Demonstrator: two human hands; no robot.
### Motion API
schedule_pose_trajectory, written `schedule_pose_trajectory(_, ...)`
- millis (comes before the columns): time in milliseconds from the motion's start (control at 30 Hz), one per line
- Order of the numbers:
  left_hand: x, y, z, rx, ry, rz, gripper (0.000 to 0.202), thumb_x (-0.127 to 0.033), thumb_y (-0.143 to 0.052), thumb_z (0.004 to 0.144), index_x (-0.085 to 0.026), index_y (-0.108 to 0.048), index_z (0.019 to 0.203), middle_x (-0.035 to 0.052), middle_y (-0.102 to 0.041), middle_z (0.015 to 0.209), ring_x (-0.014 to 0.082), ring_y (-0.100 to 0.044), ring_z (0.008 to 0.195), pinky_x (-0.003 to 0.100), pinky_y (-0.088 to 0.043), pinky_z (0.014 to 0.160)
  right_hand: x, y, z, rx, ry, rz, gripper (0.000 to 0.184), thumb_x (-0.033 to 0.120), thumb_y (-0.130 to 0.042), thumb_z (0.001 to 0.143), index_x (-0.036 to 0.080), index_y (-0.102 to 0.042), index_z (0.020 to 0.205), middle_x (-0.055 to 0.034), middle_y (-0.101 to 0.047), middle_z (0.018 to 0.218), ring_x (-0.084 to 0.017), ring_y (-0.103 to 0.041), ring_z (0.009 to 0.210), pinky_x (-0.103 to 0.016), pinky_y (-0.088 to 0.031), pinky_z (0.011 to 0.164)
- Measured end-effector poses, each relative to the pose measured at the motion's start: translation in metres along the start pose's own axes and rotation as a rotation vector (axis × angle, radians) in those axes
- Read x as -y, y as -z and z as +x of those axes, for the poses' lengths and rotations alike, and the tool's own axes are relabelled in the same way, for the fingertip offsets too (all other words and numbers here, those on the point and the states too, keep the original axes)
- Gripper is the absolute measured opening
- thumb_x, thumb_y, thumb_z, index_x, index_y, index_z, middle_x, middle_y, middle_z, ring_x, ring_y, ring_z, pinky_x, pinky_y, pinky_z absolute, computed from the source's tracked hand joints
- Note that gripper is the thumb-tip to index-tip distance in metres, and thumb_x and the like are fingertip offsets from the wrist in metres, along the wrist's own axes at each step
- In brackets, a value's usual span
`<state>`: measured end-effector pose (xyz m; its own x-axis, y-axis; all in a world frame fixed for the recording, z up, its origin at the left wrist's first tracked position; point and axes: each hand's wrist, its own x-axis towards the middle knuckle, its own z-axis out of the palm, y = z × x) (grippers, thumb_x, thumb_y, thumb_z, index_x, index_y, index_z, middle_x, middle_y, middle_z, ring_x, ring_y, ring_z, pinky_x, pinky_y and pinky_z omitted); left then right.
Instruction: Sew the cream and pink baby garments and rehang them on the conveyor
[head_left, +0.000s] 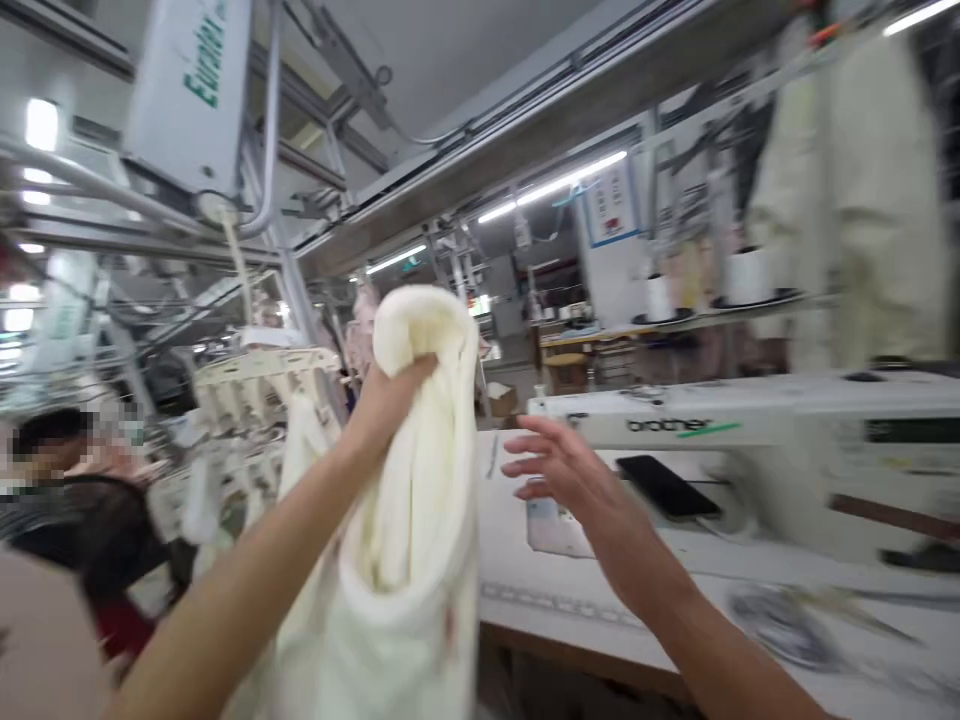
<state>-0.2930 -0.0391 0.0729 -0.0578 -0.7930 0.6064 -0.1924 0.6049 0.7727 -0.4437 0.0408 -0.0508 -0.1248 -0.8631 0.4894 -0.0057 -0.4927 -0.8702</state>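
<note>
My left hand (394, 400) grips a cream-white garment (431, 460) near its rolled upper edge, holding it up so that the cloth hangs down in front of me. The fingers are partly hidden inside the fold. To the right, my right hand (559, 465) is raised with its fingers apart and nothing in it. It is over the white sewing table, near the front of the sewing machine (765, 425) marked "brother". A dark phone (667, 488) lies beyond that hand, under the machine's arm. The garment's lower part is blurred.
Left of the garment hangs a rack of clips (266, 370) with pale pieces, below a grey overhead unit (191, 100). A person (82, 520) sits at far left. Scissors (862, 605) and a blurred round item lie on the sewing table (675, 640). Thread cones (748, 275) stand behind.
</note>
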Motion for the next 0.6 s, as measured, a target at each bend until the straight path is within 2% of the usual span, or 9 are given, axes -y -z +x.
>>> schedule_pose_trajectory(67,0.035,-0.026,-0.016,0.116,0.119,-0.149,0.035,-0.029,-0.065,0.067,-0.014,-0.062,0.099,0.0056,-0.068,0.088,0.0257,-0.064,0.084,0.035,-0.053,0.074,0.01,-0.003,0.022,-0.12,-0.001,-0.092,0.06,0.063,-0.054,0.071,0.02,-0.044,0.113,-0.0098,-0.056,0.105,-0.025,-0.057,0.089,-0.038,-0.049,0.074)
schedule_pose_trajectory(133,0.065,-0.044,-0.03,0.24,0.194,-0.267,0.035,-0.033,-0.068,0.066,-0.015,-0.063,0.096,0.0068,-0.068,0.089,0.0262,-0.064,0.085,0.035,-0.054,0.073,0.002,-0.003,0.031,-0.195,-0.018,-0.213,0.049,0.052,-0.058,0.07,0.02,-0.048,0.104,-0.0075,-0.057,0.098,-0.024,-0.056,0.086,-0.038,-0.048,0.075)
schedule_pose_trajectory(233,0.095,-0.053,-0.047,0.361,0.319,-0.391,0.042,-0.041,-0.071,0.063,-0.016,-0.062,0.095,0.008,-0.068,0.089,0.026,-0.065,0.08,0.035,-0.053,0.069,-0.02,0.004,0.028,-0.215,-0.065,-0.184,0.03,0.041,-0.055,0.072,0.021,-0.051,0.094,-0.0032,-0.059,0.087,-0.022,-0.057,0.079,-0.034,-0.048,0.068)
schedule_pose_trajectory(333,0.113,-0.041,-0.05,0.374,0.423,-0.447,0.048,-0.044,-0.073,0.061,-0.017,-0.06,0.098,0.0078,-0.068,0.091,0.0249,-0.064,0.077,0.034,-0.053,0.067,-0.031,0.02,0.021,-0.153,-0.202,0.017,0.032,0.046,-0.059,0.071,0.021,-0.052,0.088,0.0013,-0.055,0.07,-0.018,-0.054,0.062,-0.026,-0.044,0.054)
schedule_pose_trajectory(433,0.133,-0.014,-0.046,0.474,0.46,-0.33,0.047,-0.043,-0.072,0.063,-0.018,-0.058,0.1,0.0077,-0.066,0.094,0.0257,-0.063,0.081,0.034,-0.051,0.068,-0.033,0.032,0.022,-0.029,-0.327,0.094,0.044,0.055,-0.067,0.066,0.018,-0.055,0.085,0.0022,-0.054,0.063,-0.015,-0.052,0.056,-0.022,-0.039,0.049)
schedule_pose_trajectory(533,0.149,0.016,-0.047,0.566,0.348,-0.116,0.053,-0.045,-0.071,0.064,-0.017,-0.055,0.107,0.0103,-0.06,0.11,0.0286,-0.056,0.101,0.038,-0.045,0.086,-0.036,0.029,0.026,0.052,-0.429,0.105,0.048,0.06,-0.069,0.064,0.016,-0.057,0.08,0.0002,-0.057,0.063,-0.013,-0.05,0.053,-0.02,-0.035,0.048)
schedule_pose_trajectory(600,0.151,0.032,-0.054,0.61,0.238,-0.076,0.073,-0.048,-0.074,0.059,-0.02,-0.048,0.121,0.0107,-0.047,0.13,0.0294,-0.042,0.12,0.038,-0.033,0.101,-0.04,0.019,0.028,0.083,-0.502,0.095,0.05,0.063,-0.068,0.062,0.015,-0.057,0.073,-0.0002,-0.057,0.06,-0.013,-0.049,0.052,-0.02,-0.034,0.047)
